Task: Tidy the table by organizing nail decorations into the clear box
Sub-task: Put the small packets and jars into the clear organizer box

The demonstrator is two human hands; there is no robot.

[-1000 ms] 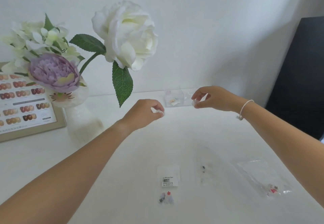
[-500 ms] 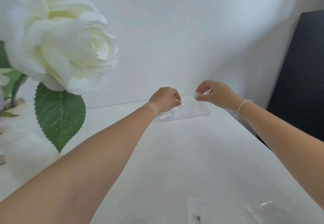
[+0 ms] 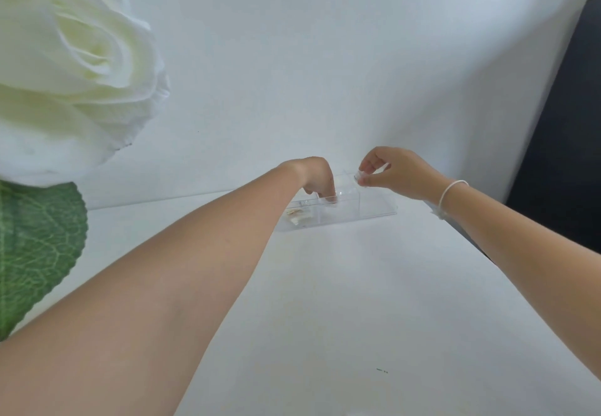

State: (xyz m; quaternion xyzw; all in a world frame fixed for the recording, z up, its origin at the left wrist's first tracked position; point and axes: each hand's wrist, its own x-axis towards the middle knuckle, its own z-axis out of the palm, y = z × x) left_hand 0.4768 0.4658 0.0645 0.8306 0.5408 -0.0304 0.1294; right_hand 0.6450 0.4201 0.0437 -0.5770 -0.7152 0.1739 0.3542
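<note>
**Clear box at the far table edge, both hands over it**

Clear plastic box [image 3: 338, 212] — long, low, split into compartments — sits on the white table [image 3: 325, 301] near the wall. Left hand [image 3: 313, 178] is bent down at the wrist, fingers bunched together and dipped into a middle compartment; fingertips touch or nearly touch the floor of it, cannot tell whether anything is pinched between them. Right hand [image 3: 390, 170] hovers just above the box's right half, thumb and fingers pinched on a small clear round piece [image 3: 361, 176], maybe a tiny pot or cap — too small to tell. White cord bracelet [image 3: 450, 191] on the right wrist.

Leftmost compartment holds a few small pale and gold nail decorations [image 3: 297, 215]; the rest of the box looks see-through, contents not readable.

Further out: two tiny dark specks [image 3: 382, 370] on the table near the front. Big white artificial rose [image 3: 71, 67] fills the upper left, blurred and close to the camera, green leaf [image 3: 35, 253] below it. Dark panel [image 3: 566, 142] at the right edge.
</note>
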